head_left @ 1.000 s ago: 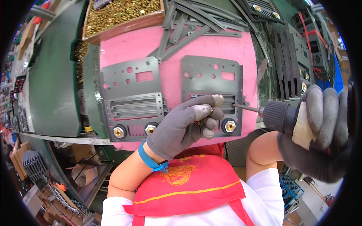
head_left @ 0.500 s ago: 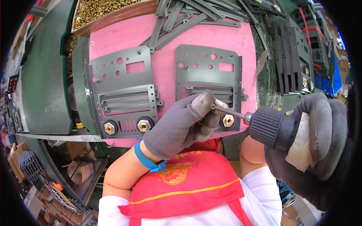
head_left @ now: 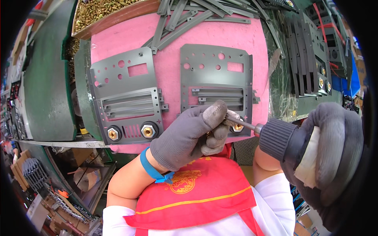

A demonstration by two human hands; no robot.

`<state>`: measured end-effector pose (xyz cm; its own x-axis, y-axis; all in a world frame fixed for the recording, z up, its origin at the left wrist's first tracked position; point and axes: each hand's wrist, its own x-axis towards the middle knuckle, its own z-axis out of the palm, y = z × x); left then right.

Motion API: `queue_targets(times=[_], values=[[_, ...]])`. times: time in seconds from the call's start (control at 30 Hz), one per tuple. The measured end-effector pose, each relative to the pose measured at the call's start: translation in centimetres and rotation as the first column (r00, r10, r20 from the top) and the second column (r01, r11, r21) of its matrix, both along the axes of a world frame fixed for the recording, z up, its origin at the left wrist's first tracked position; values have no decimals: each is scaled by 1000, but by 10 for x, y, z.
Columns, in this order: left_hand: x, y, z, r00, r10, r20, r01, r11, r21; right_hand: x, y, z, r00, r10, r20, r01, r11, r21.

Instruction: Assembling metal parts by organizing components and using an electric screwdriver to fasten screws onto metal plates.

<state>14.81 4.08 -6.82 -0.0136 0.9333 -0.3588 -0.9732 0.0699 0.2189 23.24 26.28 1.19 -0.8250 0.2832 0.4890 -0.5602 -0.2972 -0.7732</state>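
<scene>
My right hand (head_left: 335, 151), in a grey glove, is wrapped round a power screwdriver (head_left: 277, 135) with a black ribbed collar. Its thin bit points left, to the fingertips of my left hand (head_left: 188, 131). That hand, gloved too, is closed, thumb against fingers at the bit's tip; what it pinches is too small and hidden to name. Below it lies the right grey metal panel (head_left: 214, 78), with holes and slats; a brass fitting (head_left: 238, 128) shows partly behind the fingers. A second, similar panel (head_left: 114, 88) lies to the left, with two hex-nutted brass fittings (head_left: 149, 130) at its near edge.
Both panels lie on a pink mat (head_left: 173, 67). Loose grey metal strips (head_left: 185, 31) are heaped at its far side. A box of small brass-coloured parts (head_left: 104, 13) stands far left. Stacked grey panels (head_left: 305, 59) stand at the right, beside a blue bin (head_left: 352, 76).
The screwdriver and both hands have shifted only slightly, the bit's tip still at my left fingertips. The panels appear a little further left as the view moves.
</scene>
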Motion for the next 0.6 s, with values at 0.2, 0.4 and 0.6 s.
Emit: queue_targets(times=[0.2, 0.4, 0.6], values=[[-6, 5, 30, 970, -117, -211, 33, 931, -364, -7, -2, -9, 999, -49, 10, 49, 999, -10], [-6, -32, 20, -23, -280, -960, -116, 954, -276, -2, -6, -9, 988, -152, 37, 152, 988, -1], [21, -39, -14, -784, -116, -610, 23, 976, -215, 10, 11, -16, 974, -216, 73, 216, 976, 10]])
